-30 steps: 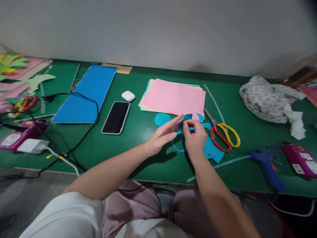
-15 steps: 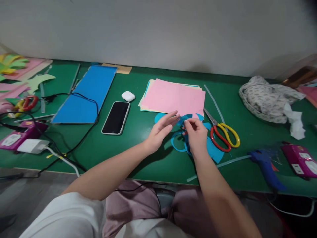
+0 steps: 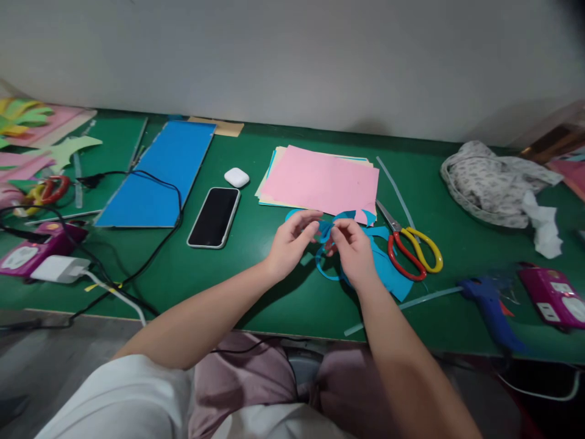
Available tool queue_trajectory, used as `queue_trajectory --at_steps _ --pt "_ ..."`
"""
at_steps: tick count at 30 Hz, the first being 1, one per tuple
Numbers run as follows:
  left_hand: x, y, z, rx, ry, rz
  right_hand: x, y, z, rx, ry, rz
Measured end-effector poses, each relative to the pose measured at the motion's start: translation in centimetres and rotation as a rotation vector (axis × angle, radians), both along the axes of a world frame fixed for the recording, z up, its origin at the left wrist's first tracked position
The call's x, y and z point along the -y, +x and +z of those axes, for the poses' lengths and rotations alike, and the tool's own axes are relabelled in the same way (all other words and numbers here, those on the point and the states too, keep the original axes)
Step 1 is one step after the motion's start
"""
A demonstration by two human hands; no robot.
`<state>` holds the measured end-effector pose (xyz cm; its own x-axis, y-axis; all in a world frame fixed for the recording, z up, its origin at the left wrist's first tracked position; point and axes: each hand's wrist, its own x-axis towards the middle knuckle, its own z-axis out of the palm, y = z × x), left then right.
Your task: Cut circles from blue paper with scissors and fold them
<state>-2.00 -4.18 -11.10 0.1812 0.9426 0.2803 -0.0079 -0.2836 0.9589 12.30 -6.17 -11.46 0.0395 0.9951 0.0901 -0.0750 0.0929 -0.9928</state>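
Note:
Over the middle of the green table, my right hand [image 3: 355, 251] pinches a small cut piece of blue paper [image 3: 325, 230] between thumb and fingertips. My left hand [image 3: 293, 242] is at the left edge of that piece, its fingers curled and the thumb apart from them; whether it touches the paper is hard to tell. Blue paper offcuts [image 3: 392, 273], one a curved ring-like strip, lie below and right of my right hand. Scissors [image 3: 408, 244] with one red and one yellow handle rest right of the offcuts. A stack of coloured paper [image 3: 320, 180], pink on top, lies just beyond my hands.
A phone [image 3: 214, 218], a white earbud case [image 3: 236, 177] and a blue board [image 3: 158, 177] with a black cable across it are on the left. Toward the right lie a blue glue gun [image 3: 491, 308], a purple power strip [image 3: 553, 296] and a patterned cloth bundle [image 3: 487, 183].
My left hand's outstretched fingers have curled in toward the blue piece. My right hand has shifted slightly left with the paper, and the two hands are closer together.

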Motion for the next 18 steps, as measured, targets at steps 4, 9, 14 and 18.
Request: queue_trajectory --at_steps 4,9,14,18 --pt "0.03 -0.47 0.35 -0.112 0.165 0.056 0.24 -0.03 -0.16 0.189 0.128 -0.112" --pt "0.03 -0.75 0.53 -0.239 0.298 0.063 0.38 0.14 -0.15 0.338 0.218 -0.139" --pt "-0.13 -0.68 0.38 -0.326 0.318 0.064 0.34 0.30 -0.14 0.466 0.265 -0.128" --pt "-0.12 -0.71 0.48 -0.343 0.302 0.063 0.27 0.35 -0.09 0.557 0.320 -0.138"
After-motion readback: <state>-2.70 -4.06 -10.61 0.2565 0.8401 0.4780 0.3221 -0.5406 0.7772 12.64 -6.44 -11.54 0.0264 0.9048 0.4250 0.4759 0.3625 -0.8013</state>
